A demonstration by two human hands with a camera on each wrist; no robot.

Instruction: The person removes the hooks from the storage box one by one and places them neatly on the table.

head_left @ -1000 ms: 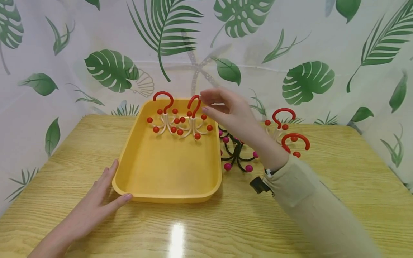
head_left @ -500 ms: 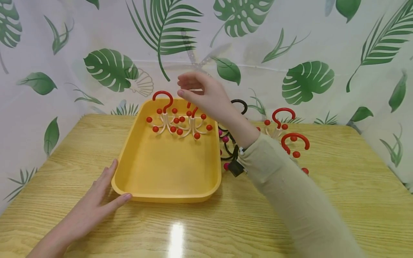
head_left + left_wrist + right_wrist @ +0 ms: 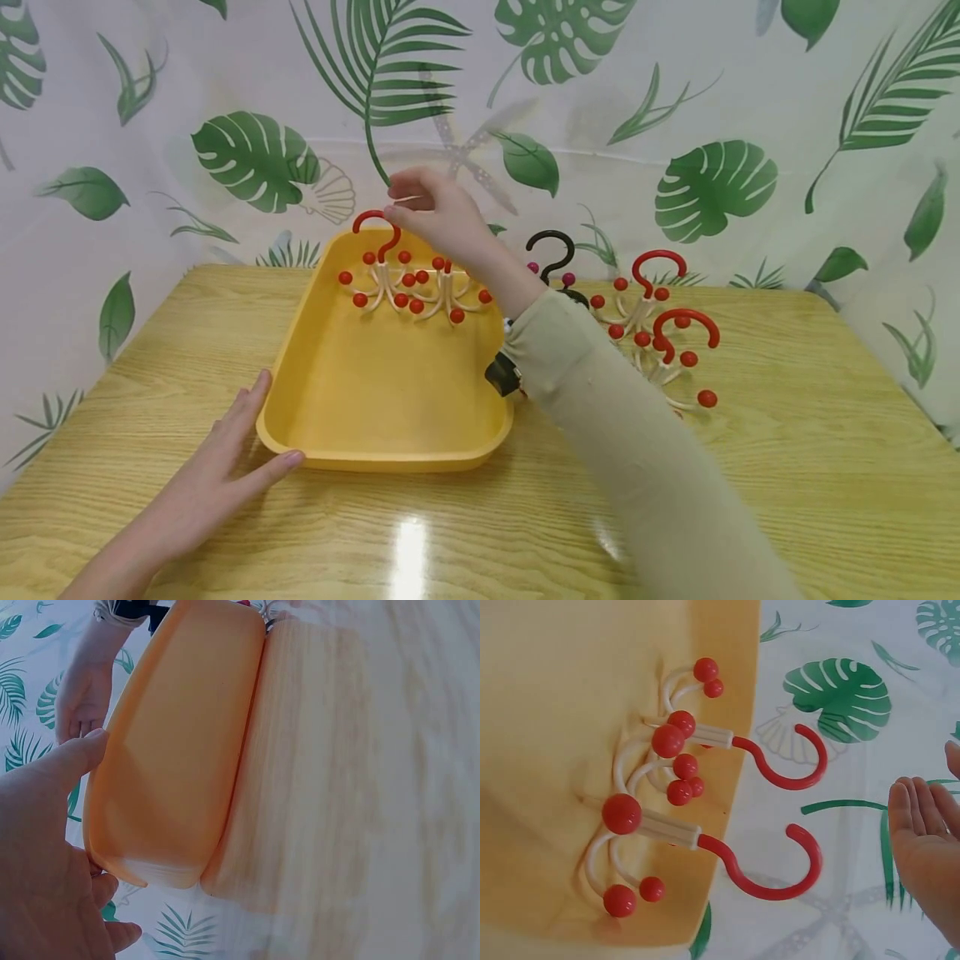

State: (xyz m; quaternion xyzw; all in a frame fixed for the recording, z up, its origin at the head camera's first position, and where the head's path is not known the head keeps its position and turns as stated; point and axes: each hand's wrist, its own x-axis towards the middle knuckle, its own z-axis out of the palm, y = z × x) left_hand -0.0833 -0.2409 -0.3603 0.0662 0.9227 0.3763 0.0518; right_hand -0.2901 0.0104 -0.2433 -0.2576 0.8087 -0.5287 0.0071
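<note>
A yellow tray (image 3: 390, 392) sits on the table with two cream hook hangers standing at its far end. Each hanger has several curved arms tipped with red balls. My left hand (image 3: 225, 467) touches the tray's near left corner, thumb along the near rim and fingers against the left side. My right hand (image 3: 442, 212) is raised over the far end, holding nothing, and its fingertips overlap the red hook of the left hanger (image 3: 382, 283). Its forearm covers the top of the right hanger (image 3: 447, 292). In the right wrist view, the hand (image 3: 926, 832) is apart from both red hooks (image 3: 769, 891).
Right of the tray stand a black hanger (image 3: 551, 242) with pink balls, partly behind my sleeve, and two more cream hangers with red hooks (image 3: 660, 258). A white leaf-print cloth (image 3: 585, 117) hangs behind the wooden table (image 3: 810, 467).
My right hand has moved left across the tray's far end, from beside the right hanger's hook to the left one's. The left hand and the tray stay in place.
</note>
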